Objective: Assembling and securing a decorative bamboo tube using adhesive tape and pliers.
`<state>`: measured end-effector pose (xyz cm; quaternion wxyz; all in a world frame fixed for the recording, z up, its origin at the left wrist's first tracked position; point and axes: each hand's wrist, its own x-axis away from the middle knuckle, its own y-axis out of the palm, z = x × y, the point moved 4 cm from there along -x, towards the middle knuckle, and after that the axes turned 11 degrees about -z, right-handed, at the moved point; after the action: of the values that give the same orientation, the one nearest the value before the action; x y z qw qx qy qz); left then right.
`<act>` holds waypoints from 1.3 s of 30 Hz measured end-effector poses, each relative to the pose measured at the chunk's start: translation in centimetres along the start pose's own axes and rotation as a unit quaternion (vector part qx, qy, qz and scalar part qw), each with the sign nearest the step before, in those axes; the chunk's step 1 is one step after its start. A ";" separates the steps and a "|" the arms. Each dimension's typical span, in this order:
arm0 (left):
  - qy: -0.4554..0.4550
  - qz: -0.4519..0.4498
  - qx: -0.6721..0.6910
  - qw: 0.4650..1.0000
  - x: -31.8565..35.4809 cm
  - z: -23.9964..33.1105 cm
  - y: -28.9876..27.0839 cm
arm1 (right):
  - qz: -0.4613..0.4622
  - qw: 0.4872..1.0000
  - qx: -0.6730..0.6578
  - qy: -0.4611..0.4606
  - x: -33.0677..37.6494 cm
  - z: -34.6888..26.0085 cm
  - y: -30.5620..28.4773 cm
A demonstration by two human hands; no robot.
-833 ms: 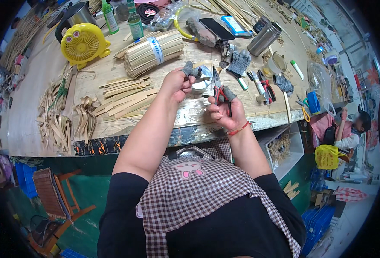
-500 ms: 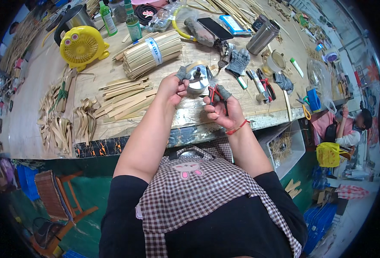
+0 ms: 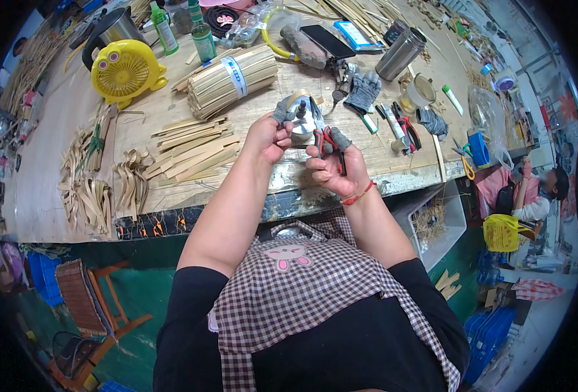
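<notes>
My left hand (image 3: 270, 136) is closed, thumb and fingers pinching one end of a thin bamboo strip (image 3: 298, 96), which arches up over a round silvery metal device (image 3: 304, 127) with a dark upright nozzle. Grey wrapping covers my left thumb or fingertip. In my right hand (image 3: 341, 166) is a pair of pliers (image 3: 319, 141) with red and black handles, the jaws pointing away from me. Those jaws are near the strip's other end; whether they grip it is too small to tell. A grey wrap also covers a digit of my right hand, and a red cord circles that wrist.
Bamboo slats (image 3: 194, 147) and curled strips (image 3: 89, 199) lie at left, a tied bamboo bundle (image 3: 233, 80) behind them. A yellow fan (image 3: 125, 73) stands far left. To the right are a steel flask (image 3: 401, 55), grey glove (image 3: 363, 93), more pliers (image 3: 408, 130) and a seated person (image 3: 530, 193).
The bamboo strip now arches higher above the metal device. My left hand has shifted slightly right, and my right hand a little left. Both keep their grips.
</notes>
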<state>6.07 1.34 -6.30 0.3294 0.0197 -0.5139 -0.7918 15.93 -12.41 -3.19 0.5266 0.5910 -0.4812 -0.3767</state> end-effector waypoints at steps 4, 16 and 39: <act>0.067 -0.051 -0.031 0.996 1.5 0.9 1.4 | -0.008 0.998 0.063 -0.020 0.9 -0.4 0.2; 0.174 -0.249 -0.122 0.945 10.6 0.6 6.9 | -0.212 0.952 0.220 -0.002 4.6 0.4 3.6; 0.261 -0.115 -0.544 0.789 13.4 3.4 2.8 | 0.132 0.800 0.585 0.009 10.9 -2.7 0.1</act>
<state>-4.27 -3.94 1.74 0.3135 0.1023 0.1138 -0.9372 21.28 -22.22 -1.98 0.1296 0.7209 -0.6786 0.0548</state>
